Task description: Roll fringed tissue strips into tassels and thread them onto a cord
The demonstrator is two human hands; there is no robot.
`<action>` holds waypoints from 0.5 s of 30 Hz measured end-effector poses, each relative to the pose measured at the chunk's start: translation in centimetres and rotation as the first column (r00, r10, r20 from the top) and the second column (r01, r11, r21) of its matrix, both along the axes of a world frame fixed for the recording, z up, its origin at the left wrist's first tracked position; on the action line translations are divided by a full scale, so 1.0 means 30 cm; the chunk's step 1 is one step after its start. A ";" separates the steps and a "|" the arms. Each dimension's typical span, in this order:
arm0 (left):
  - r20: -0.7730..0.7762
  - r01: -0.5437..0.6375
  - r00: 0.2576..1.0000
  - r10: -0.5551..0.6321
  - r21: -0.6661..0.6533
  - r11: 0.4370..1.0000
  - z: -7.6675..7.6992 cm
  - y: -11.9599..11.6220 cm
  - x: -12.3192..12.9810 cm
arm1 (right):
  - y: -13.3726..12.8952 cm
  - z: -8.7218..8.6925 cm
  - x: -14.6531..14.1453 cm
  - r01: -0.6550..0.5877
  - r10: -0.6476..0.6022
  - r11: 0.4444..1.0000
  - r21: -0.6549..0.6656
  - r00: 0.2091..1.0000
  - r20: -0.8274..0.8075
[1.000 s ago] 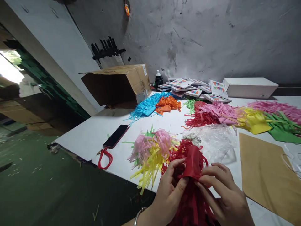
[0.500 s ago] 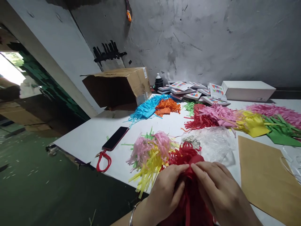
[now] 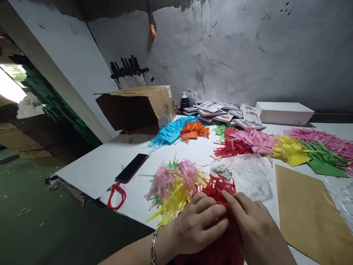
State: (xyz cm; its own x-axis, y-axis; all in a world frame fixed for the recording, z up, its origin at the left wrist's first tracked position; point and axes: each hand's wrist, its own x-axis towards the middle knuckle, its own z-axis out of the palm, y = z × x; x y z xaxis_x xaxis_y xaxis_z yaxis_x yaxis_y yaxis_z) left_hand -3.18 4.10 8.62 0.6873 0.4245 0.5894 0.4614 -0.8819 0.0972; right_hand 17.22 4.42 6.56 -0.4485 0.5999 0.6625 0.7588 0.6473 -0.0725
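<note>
— Changes since the last frame, for our list?
— One left hand, now curled knuckles-up over the red fringe; one smooth red fold, formerly between fingertips, now hidden.
— State of our hands?
— Left: nearly closed, gripping red fringe. Right hand: fingers extended, fingertips touching it; we cannot tell its grip.
— Edges, open room?
— One white desk, edge running left of our hands; bare stretch beyond the phone. Pastel fringe just left, clear plastic just beyond, brown paper right.
</note>
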 end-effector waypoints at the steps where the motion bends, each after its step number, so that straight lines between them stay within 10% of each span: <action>1: -0.047 0.035 0.998 -0.035 -0.002 0.999 0.012 -0.002 -0.004 | 0.006 0.009 0.006 0.032 -0.034 0.999 0.039 0.997 0.067; 5: -0.051 0.005 0.999 -0.004 0.018 1.000 0.039 -0.011 -0.053 | 0.066 0.042 0.104 0.211 -0.215 0.977 0.040 0.961 0.175; 15: 0.538 -0.201 0.829 0.149 0.038 0.979 0.127 0.104 -0.151 | 0.170 0.010 0.488 0.552 -0.588 0.800 -0.235 0.800 -0.120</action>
